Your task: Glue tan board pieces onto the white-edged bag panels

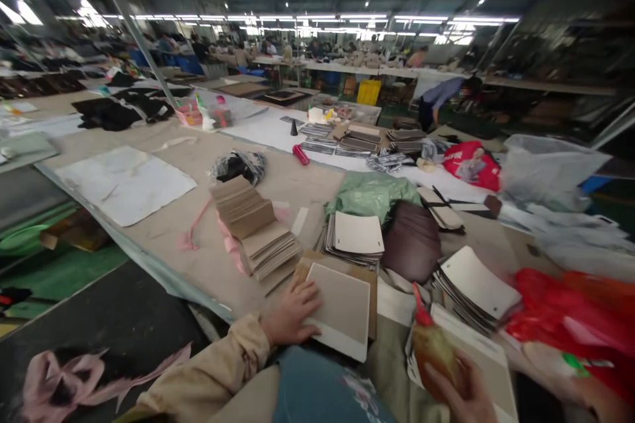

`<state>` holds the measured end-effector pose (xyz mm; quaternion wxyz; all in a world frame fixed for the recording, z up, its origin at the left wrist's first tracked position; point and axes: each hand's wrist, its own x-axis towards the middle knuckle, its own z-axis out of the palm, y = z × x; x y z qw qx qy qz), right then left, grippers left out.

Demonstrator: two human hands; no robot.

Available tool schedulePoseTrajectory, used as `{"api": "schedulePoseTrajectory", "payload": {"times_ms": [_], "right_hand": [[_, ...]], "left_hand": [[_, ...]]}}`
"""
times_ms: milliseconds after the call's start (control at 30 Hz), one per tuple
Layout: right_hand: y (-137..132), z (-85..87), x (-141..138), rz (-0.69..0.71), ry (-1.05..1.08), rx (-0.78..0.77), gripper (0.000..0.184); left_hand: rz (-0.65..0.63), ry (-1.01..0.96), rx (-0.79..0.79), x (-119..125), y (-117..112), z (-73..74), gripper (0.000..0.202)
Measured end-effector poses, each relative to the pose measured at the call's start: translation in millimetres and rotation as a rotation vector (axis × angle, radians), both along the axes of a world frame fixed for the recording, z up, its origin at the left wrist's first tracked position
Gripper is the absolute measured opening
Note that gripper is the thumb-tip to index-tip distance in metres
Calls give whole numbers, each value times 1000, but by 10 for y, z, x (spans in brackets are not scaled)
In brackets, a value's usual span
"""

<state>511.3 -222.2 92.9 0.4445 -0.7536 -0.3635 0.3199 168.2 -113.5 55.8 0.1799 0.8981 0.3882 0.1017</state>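
My left hand (297, 314) lies with fingers spread on a flat beige panel (342, 304) with a pale border, which rests on a brown board at the table's near edge. In my right hand (464, 386) is a yellowish squeeze bottle (435, 351) with a red nozzle, tip pointing up. Under and beside the bottle lie more pale-edged panels (489, 357). Just beyond my left hand stand stacks of brown card pieces (270, 251). A stack of cream panels (358, 232) and dark brown leather-like pieces (411, 241) sit farther back.
Another cream panel stack (479, 281) and a red plastic bag (550, 310) are at the right. A blurred skin-toned shape is beside the bag. Green plastic (370, 195), a white sheet (126, 185) and a red cylinder (300, 154) lie on the table. A person (441, 99) bends over beyond it.
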Motion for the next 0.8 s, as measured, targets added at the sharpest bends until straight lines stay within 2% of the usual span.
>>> {"api": "schedulePoseTrajectory", "payload": {"times_ms": [67,233,400,567,800], "right_hand": [[136,-52,-81,99,-109,7,63],[445,-112,-363,425,-518,312,47],[655,-58,-666,695,-687,440,45],[814,-55,-871,785,-843,527,50],[942,-123,-1015,792,-950,625,49]], "left_hand": [[-18,14,3,-6,-54,23,63],[26,46,10,65,-101,87,63],[60,62,-18,102,-121,68,60],[53,48,-19,116,-131,-2,64],[48,13,5,122,-114,-70,64]]}}
